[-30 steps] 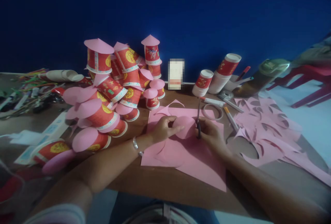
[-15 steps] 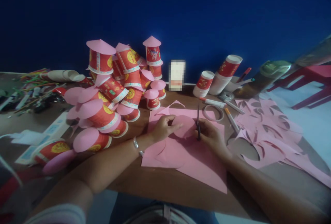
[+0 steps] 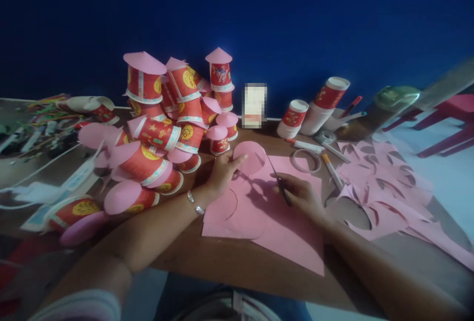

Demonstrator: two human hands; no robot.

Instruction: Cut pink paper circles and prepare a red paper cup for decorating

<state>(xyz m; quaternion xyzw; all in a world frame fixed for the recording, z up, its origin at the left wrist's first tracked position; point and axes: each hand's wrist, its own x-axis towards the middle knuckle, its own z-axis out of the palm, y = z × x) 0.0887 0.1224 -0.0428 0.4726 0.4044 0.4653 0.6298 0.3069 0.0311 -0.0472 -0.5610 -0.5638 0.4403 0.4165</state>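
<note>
Between the thumb and fingers of my left hand point(image 3: 225, 170) is a round pink paper disc point(image 3: 249, 156), raised above the table with its face toward me. My right hand point(image 3: 296, 192) grips dark-handled scissors point(image 3: 283, 187). Their blades point up and left, the tips close to the disc's right edge; I cannot tell whether they touch it. Below both hands lie overlapping pink paper sheets point(image 3: 292, 242), with a curved line on the left part and shadows of the hands across them.
Red paper cups with pink cone tops point(image 3: 148, 128) are piled at left. Pink offcuts point(image 3: 392, 192) cover the right side. A tape roll point(image 3: 305, 161), markers point(image 3: 332, 172), stacked cups point(image 3: 320, 106) and a bottle point(image 3: 388, 103) sit beyond. A power strip point(image 3: 66, 192) lies far left.
My left hand has lifted the disc up and to the left. The scissors have tilted from near upright to leaning left, and the curved offcut beyond the hands is no longer seen there.
</note>
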